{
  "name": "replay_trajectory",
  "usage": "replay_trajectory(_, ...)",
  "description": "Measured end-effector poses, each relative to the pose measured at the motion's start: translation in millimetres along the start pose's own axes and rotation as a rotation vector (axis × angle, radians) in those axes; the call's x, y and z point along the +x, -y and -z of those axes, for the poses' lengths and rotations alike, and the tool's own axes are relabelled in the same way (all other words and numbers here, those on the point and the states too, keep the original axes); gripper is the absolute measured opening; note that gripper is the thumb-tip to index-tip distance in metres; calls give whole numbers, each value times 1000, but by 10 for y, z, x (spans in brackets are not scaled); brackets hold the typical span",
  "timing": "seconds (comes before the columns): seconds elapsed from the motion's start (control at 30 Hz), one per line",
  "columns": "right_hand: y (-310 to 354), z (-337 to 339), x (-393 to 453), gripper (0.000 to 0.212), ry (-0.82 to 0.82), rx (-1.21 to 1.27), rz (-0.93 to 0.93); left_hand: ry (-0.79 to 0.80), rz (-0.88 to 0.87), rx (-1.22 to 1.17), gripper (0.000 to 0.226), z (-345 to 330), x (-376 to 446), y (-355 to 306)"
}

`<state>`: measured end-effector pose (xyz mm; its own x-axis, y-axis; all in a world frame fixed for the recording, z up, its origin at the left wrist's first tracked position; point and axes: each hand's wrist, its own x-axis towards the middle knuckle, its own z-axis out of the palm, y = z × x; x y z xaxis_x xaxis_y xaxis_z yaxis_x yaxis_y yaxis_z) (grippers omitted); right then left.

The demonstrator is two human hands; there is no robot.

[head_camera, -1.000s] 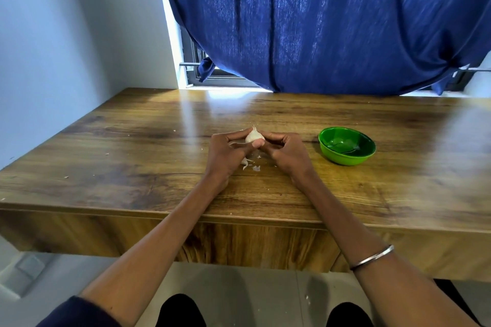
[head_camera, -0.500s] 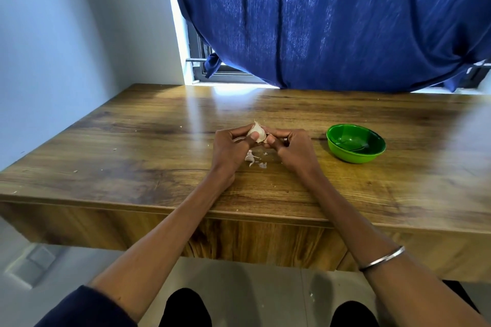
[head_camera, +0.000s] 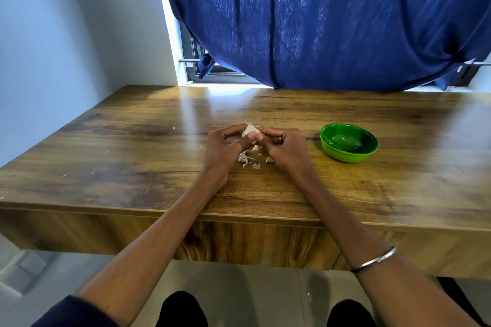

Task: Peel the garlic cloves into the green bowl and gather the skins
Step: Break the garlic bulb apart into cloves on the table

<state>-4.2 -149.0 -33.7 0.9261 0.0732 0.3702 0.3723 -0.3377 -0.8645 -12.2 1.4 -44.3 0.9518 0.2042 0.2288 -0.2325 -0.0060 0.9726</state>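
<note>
- The tabletop (head_camera: 132, 162) is broad wood. Open room lies to the left and beyond the hands; its near edge sits well behind the work, so dropped pieces should stay on it.
- The blue curtain (head_camera: 318, 21) hangs at the far edge, well apart from the hands and out of the way.
- The green bowl (head_camera: 348, 142) stands to the right of the hands, near but apart from them. I cannot make out any peeled cloves inside it. The path across to it looks free.
- The left hand (head_camera: 225, 148) and right hand (head_camera: 288, 147) meet just above the tabletop, fingers (head_camera: 271, 132) and thumbs curled around the garlic (head_camera: 249, 130), pinching it from both sides. Its wispy root end points away from the person.
- Loose skins (head_camera: 247, 158) lie scattered just beneath and between the hands.
- Risks, as I judge them: a hard pinch could make the slippery garlic squirt out and roll toward an edge. The dry skins are light, so a quick sweep of a wrist could scatter them and make gathering harder. A wide reach right could nudge the bowl.
</note>
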Motion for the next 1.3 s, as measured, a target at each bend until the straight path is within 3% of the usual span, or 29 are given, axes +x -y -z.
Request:
replay_trajectory(0.23,29,13,-4,34,34,112,-87,-31,41,-50,23,-11,23,-5)
replay_trajectory(0.5,60,30,-45,35,-11,168,-41,11,18,-102,24,-31,-62,-99)
replay_trajectory(0.63,63,-1,-25,40,48,41,1,-18,126,-179,13,-40,-39,-119)
replay_trajectory(0.97,55,-52,-5,39,12,-179,84,-104,55,-32,9,-115,-51,-104)
replay_trajectory(1.3,0,-38,10,35,-9,-134,86,-88,140,-234,7,-93,-58,-138)
